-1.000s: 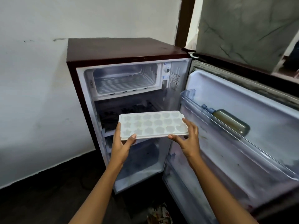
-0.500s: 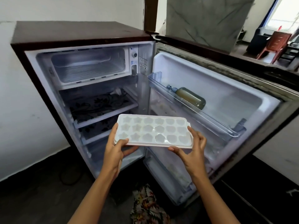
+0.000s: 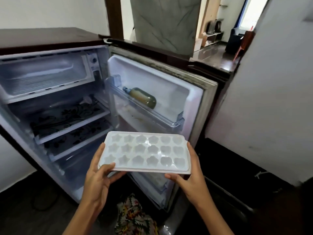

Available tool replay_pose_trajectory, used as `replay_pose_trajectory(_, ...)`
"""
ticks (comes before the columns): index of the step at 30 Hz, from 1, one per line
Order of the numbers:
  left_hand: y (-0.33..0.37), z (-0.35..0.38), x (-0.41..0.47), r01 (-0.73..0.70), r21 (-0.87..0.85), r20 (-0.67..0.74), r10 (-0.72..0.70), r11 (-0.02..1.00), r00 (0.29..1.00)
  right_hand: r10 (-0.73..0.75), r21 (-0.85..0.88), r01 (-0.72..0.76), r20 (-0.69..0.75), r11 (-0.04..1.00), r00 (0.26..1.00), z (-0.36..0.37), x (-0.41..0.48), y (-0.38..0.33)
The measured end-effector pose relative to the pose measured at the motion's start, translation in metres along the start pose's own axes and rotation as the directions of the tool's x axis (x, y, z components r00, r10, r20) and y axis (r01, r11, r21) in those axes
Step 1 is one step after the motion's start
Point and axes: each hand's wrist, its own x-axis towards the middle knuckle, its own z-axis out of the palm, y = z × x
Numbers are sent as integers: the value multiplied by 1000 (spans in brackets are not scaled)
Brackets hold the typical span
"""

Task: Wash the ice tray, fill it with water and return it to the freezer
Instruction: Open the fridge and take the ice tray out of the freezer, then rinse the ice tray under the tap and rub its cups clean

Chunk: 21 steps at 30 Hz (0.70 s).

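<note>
A white ice tray with star and flower shaped cells is held level in front of the open small fridge. My left hand grips its near left corner, thumb on top and fingers beneath. My right hand holds the right end, fingers along the side and thumb under the near edge. The freezer compartment at the fridge's top left stands open with nothing in it.
The fridge door hangs open to the right, a bottle lying in its shelf. Patterned shelves fill the fridge body. A floral cloth lies on the dark floor below. A white wall stands at right, a doorway beyond.
Both hands have drawn the tray away from the fridge, lower and toward me. The view has swung right, and the fridge has shifted left in it.
</note>
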Motion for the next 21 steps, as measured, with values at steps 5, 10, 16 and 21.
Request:
replay_pose_trajectory(5,-24,35,-26,18,9,47,-19,1000,999,-2,-7,2,-39,1000,999,-48,-22,4)
replay_pose_trajectory(10,-49,73,-49,16,85,121,-26,996,992,21,-21,-23,-92,1000,996,-100,-45,11)
replay_pose_trajectory(16,-88,126,-64,7,176,211,-44,984,977,75,-53,-86,-178,995,981,-171,-76,17)
replay_pose_trajectory(21,-126,181,-69,62,284,355,-165,957,920,144,-88,-178,-298,980,944,-227,-106,24)
